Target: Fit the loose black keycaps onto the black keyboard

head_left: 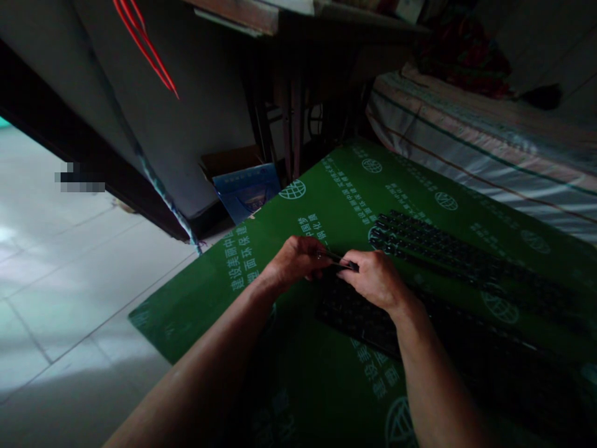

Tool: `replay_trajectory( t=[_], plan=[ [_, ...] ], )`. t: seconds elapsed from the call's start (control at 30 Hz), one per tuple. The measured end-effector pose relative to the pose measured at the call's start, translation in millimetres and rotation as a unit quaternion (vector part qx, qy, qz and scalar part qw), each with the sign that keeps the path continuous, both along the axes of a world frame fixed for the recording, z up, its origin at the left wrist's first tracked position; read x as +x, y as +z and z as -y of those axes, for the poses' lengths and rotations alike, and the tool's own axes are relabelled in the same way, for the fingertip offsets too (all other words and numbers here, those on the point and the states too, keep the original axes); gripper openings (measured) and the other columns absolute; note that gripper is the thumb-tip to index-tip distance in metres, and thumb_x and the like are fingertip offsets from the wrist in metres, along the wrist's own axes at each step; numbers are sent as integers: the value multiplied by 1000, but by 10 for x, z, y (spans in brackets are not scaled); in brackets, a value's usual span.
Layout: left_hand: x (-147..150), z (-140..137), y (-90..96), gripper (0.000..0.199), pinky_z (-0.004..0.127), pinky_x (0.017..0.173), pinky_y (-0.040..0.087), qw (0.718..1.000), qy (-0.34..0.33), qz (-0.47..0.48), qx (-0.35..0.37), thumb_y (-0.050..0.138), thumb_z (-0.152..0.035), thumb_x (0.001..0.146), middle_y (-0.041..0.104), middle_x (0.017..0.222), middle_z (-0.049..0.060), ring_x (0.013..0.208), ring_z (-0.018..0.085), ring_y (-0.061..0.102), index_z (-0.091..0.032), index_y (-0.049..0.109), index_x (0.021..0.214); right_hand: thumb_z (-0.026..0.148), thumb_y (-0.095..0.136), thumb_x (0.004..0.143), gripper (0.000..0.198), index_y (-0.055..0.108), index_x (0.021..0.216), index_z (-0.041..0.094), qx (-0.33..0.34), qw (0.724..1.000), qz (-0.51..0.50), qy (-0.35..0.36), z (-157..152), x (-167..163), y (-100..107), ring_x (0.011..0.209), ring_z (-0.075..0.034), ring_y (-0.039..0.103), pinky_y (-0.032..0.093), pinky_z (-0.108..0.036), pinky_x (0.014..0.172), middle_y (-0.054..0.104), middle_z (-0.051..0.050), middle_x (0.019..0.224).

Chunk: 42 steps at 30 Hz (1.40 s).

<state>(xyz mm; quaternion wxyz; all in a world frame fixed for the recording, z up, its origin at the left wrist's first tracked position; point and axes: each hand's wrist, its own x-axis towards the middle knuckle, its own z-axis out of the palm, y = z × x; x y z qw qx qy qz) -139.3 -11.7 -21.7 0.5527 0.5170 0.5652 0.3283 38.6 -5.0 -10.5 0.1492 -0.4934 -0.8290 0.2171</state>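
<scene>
Above a green printed board [209,311], my two hands meet near the middle of the view. My left hand [298,256] is closed, its fingertips pinching one end of a thin dark strip [336,259]. The strip's other end sits in the closed fingers of my right hand [373,274]. What kind of strip it is I cannot make out in the dim light. Just below and right of my hands lies a flat black piece [359,317] with rows of small marks, partly hidden by my right forearm. Several long black patterned strips [420,239] lie side by side beyond my right hand.
A dark wooden table [298,37] stands behind the board, with a blue box [247,190] on the floor by its legs. A cloth-covered bed [466,137] is at the right. Red cord [149,46] hangs at upper left, over pale floor tiles [69,311].
</scene>
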Motion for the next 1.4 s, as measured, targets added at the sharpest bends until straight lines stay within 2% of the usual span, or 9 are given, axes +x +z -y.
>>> replay_trajectory(
  t=[0.17, 0.43, 0.63, 0.87, 1.0, 1.17, 1.4],
  plan=[
    [16, -1, -37, 21, 18, 40, 40, 998, -33, -52, 25, 66, -28, 67, 58, 54, -1, 46, 10, 55, -12, 61, 79, 24, 64, 74, 5, 64, 70, 21, 5, 1000, 10, 6, 4, -2, 8, 51, -10, 48, 30, -23, 52, 60, 2, 57],
    [52, 17, -25, 21, 17, 37, 35, 990, -62, -120, 47, 63, -29, 69, 57, 50, -3, 41, 9, 53, -12, 62, 81, 24, 63, 75, 9, 62, 67, 20, 7, 1000, 7, 13, 2, 7, -12, 51, -10, 48, 28, -23, 51, 61, 2, 58],
    [74, 12, -50, 22, 17, 35, 36, 991, -60, -114, 46, 64, -28, 70, 58, 53, -2, 40, 9, 53, -11, 62, 83, 24, 65, 74, 11, 60, 65, 20, 4, 1000, 8, 11, 2, 4, 6, 51, -10, 47, 26, -23, 51, 60, 2, 57],
    [102, 0, -36, 18, 16, 32, 35, 992, -62, -111, 8, 63, -29, 70, 51, 42, -5, 36, 9, 49, -13, 63, 76, 22, 64, 73, 11, 59, 64, 19, -11, 1000, -7, 6, -11, 3, -17, 53, -10, 48, 26, -22, 51, 59, 2, 58],
    [122, 2, -18, 17, 16, 32, 34, 995, -62, -80, -11, 64, -28, 70, 51, 41, -5, 34, 8, 47, -12, 63, 75, 22, 64, 73, 14, 57, 61, 19, -12, 1000, -18, 7, -25, 11, -35, 54, -10, 47, 26, -22, 51, 58, 2, 57],
    [126, 15, -17, 12, 15, 32, 32, 996, -59, -62, -4, 62, -23, 71, 49, 41, -6, 33, 6, 46, -12, 63, 75, 22, 63, 73, 14, 57, 61, 18, -19, 999, -34, 13, -42, 25, -57, 53, -9, 46, 26, -22, 51, 57, 3, 56],
    [110, -1, -63, 17, 15, 32, 31, 997, -62, -50, -2, 65, -27, 70, 49, 41, -6, 33, 5, 45, -11, 62, 76, 21, 64, 72, 11, 59, 63, 18, -24, 999, -39, 9, -45, 28, -55, 53, -9, 47, 26, -22, 50, 59, 2, 57]
  ],
)
